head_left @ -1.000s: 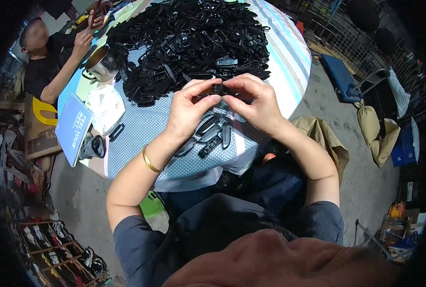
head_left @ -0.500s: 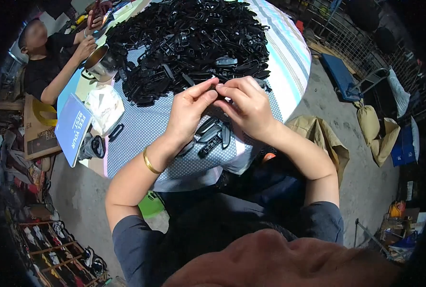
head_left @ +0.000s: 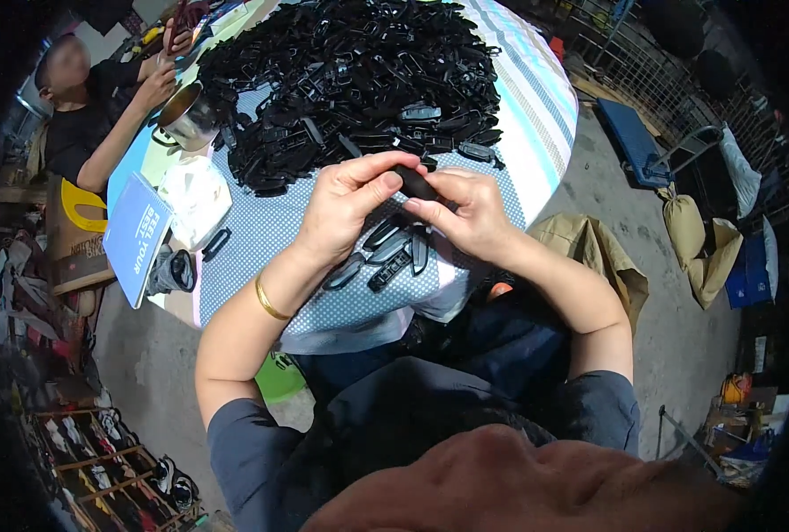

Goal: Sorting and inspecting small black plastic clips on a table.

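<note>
Between my two hands is a small black oblong plastic part [head_left: 415, 183], held over the near side of the table. My left hand [head_left: 352, 202] pinches its left end with thumb and forefinger. At its other end, the thumb and fingers of my right hand [head_left: 467, 208] are closed on it. Several similar black and grey plastic parts [head_left: 389, 266] lie on the dotted cloth just below my hands. Beyond them a large heap of black plastic parts [head_left: 359, 75] covers much of the table.
A metal pot [head_left: 188, 120], a white plastic bag [head_left: 194, 197] and a blue printed box [head_left: 136, 239] stand on the table's left side. Another person [head_left: 84, 115] sits at the far left, hands raised. Brown sacking [head_left: 589, 253] lies right of the table.
The black part has turned and shows more of its broad face between my fingers. My right hand has shifted slightly down, its thumb now along the part.
</note>
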Demonstrator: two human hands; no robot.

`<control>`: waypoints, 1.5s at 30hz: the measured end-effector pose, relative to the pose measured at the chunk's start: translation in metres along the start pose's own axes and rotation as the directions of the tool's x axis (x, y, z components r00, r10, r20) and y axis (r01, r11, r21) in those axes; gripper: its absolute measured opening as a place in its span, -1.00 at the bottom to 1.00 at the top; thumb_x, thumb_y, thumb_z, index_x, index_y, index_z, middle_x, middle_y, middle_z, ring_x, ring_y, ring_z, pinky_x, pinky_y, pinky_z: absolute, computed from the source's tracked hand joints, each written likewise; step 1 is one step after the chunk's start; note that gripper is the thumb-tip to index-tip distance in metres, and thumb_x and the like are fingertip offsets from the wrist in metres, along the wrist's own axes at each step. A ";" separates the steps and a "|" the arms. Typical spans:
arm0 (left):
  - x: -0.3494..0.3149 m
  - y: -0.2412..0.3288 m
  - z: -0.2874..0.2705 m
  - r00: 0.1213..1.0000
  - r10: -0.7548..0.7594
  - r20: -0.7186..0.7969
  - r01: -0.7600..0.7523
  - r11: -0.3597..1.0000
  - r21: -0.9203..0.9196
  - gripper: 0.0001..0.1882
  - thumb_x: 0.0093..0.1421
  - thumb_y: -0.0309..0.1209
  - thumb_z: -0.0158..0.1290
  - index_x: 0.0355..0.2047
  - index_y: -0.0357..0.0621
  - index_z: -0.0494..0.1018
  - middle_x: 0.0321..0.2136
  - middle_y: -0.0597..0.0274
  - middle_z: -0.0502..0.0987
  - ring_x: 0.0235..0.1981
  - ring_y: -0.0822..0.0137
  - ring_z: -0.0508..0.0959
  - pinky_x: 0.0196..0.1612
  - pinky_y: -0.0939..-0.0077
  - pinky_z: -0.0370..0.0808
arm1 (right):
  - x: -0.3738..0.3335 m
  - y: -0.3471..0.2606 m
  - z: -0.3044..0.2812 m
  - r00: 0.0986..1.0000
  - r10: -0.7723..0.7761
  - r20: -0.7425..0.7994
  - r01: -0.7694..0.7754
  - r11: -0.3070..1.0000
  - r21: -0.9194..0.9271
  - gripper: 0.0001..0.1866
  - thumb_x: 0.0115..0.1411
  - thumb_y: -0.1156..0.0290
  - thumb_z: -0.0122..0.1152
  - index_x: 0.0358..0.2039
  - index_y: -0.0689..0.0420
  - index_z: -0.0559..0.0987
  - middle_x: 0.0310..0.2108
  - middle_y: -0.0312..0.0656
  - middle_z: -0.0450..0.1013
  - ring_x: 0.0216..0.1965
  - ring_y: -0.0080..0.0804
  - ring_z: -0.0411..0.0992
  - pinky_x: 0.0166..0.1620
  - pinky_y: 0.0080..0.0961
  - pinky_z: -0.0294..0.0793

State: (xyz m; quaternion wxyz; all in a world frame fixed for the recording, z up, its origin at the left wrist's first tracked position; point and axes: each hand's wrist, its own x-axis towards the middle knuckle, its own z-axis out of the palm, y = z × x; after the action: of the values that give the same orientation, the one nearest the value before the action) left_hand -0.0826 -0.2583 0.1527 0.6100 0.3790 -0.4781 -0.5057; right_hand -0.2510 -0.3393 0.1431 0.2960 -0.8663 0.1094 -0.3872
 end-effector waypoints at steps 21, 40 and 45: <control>0.007 -0.011 0.002 0.981 -0.150 -0.126 0.193 0.856 0.480 -0.79 0.12 -0.37 0.08 -0.32 -0.29 0.51 -0.49 0.28 0.52 -0.45 0.52 0.48 -0.39 0.61 0.41 | 0.004 0.015 -0.001 0.996 0.083 -0.041 -0.087 0.991 -0.105 -0.65 -0.10 0.44 0.37 -0.27 0.25 0.51 -0.43 -0.19 0.44 -0.46 -0.47 0.44 -0.41 -0.59 0.44; 0.010 -0.013 -0.001 0.967 -0.175 -0.183 0.191 0.979 0.074 -0.67 0.18 -0.52 -0.02 -0.03 -0.28 0.31 -0.33 0.28 0.37 -0.35 0.54 0.44 -0.26 0.64 0.53 | 0.043 0.076 -0.044 0.989 -0.150 -0.003 0.119 0.796 -0.593 -0.80 -0.10 0.46 0.26 -0.39 0.18 0.57 -0.32 -0.20 0.47 -0.25 -0.25 0.40 -0.18 -0.38 0.35; 0.009 -0.016 -0.002 0.963 -0.162 -0.216 0.182 0.980 0.077 -0.68 0.17 -0.51 0.00 -0.05 -0.27 0.35 -0.30 0.28 0.39 -0.35 0.53 0.45 -0.26 0.65 0.52 | 0.042 0.059 -0.034 0.991 -0.086 -0.098 0.034 0.896 -0.443 -0.81 -0.07 0.48 0.21 -0.37 0.22 0.56 -0.40 -0.09 0.51 -0.32 -0.19 0.49 -0.22 -0.38 0.43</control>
State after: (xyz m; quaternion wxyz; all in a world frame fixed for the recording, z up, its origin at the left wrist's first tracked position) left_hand -0.0844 -0.2700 0.1383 0.5914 0.4989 -0.4006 -0.4907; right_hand -0.2456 -0.4184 0.1515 0.0734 -0.8899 0.1842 -0.4107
